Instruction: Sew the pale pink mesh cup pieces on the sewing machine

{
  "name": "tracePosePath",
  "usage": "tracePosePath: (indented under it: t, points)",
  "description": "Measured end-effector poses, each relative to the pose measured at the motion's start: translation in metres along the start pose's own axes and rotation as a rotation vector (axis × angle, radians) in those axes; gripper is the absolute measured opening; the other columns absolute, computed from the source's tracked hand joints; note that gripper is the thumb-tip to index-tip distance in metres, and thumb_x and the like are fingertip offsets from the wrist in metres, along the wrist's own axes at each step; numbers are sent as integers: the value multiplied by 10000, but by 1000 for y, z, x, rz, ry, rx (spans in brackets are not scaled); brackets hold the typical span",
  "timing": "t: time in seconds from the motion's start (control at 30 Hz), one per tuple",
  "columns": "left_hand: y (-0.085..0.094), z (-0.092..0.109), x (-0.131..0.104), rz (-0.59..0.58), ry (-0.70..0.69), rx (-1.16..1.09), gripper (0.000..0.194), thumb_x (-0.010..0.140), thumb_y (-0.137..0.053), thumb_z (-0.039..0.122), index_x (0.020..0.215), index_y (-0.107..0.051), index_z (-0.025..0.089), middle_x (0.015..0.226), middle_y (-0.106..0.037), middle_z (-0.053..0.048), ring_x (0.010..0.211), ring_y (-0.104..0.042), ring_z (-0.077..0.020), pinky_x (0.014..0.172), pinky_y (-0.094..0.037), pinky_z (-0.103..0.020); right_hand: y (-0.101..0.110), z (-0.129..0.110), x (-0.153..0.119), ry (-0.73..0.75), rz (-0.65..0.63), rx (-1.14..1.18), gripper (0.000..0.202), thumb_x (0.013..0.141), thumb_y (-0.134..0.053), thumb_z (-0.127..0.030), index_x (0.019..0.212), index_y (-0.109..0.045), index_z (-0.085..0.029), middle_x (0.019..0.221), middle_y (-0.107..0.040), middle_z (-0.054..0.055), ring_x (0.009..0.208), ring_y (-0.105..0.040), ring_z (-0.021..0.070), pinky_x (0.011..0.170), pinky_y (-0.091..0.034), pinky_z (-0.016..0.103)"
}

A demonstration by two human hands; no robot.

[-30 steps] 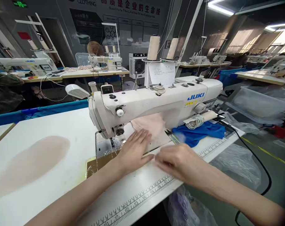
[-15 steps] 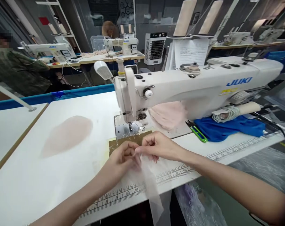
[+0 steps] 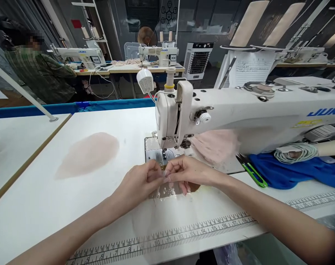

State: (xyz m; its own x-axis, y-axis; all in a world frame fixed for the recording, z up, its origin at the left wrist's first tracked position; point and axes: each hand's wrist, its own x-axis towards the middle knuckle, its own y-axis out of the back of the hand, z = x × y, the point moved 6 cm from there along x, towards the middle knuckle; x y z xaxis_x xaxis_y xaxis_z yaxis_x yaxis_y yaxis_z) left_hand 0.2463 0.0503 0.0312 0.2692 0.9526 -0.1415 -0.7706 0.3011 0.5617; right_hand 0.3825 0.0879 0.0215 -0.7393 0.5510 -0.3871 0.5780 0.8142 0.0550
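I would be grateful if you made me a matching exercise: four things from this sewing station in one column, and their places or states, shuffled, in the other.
Things
1. Thread snips
2. Coiled cord
3. Gathered pink fabric
4. Left hand

Places or states
A. Under the arm of the sewing machine
B. Fingertips close to those of the right hand
C. Green-handled, beside the blue cloth
D. On top of the blue cloth

Pairs: 1-C, 2-D, 3-A, 4-B
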Motion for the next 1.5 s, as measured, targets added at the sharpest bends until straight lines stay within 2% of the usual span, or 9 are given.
tracePosePath:
  t: [0.13,0.3,0.43,0.63,1.03,1.33,1.43,1.5]
  points:
    - [1,-1,3,100,-65,97,155,889,-492,366,845,-517,220,488,-385,89,451,-332,-103,443,-235,-215,9,3,2,91,136,-90,199,803,-678,-352,810,-603,-169,578,-595,-47,464,-569,69,471,-457,175]
    - [-6,-4,1,139,-174,99,200,919,-439,293,912,-622,213,572,-561,47,482,-452,-101,471,-334,-220,8,2,-7,272,307,-236,146,858,-617,-306,825,-658,-169,521,-551,-46,482,-544,82,491,-437,200]
    - [-11,-8,-2,143,-235,129,208,936,-425,257,946,-629,216,645,-641,36,503,-491,-91,491,-373,-210,3,-9,-16,465,388,-357,119,867,-604,-262,819,-661,-170,627,-597,-18,556,-539,83,518,-432,202]
    - [-10,-6,-6,185,-307,170,196,947,-427,255,934,-620,222,612,-635,49,467,-477,-83,460,-364,-193,1,-4,-16,483,388,-400,99,879,-571,-244,944,-604,-177,601,-538,-55,517,-502,73,489,-411,191]
    - [-8,-2,-7,217,-341,196,204,926,-425,219,925,-629,222,644,-678,36,480,-546,-89,462,-407,-197,-4,-7,-18,544,355,-416,31,851,-569,-187,878,-583,-189,600,-515,-63,530,-489,71,509,-412,181]
    - [-7,0,-9,246,-393,248,195,957,-426,260,895,-605,213,614,-656,45,457,-521,-80,439,-381,-189,-5,-8,-18,566,335,-449,81,875,-548,-195,928,-607,-180,602,-497,-59,526,-478,69,503,-406,183]
    - [-5,2,-10,261,-396,273,245,972,-409,310,835,-585,207,579,-627,44,431,-498,-77,419,-366,-188,-7,-11,-19,615,339,-506,114,889,-540,-199,950,-633,-172,594,-511,-50,511,-471,75,491,-407,195]
    - [-4,4,-12,283,-407,296,257,971,-417,336,806,-568,209,566,-619,48,423,-499,-77,416,-372,-187,-8,-14,-21,698,362,-550,127,905,-529,-196,958,-642,-169,620,-562,-33,531,-499,83,505,-426,205]
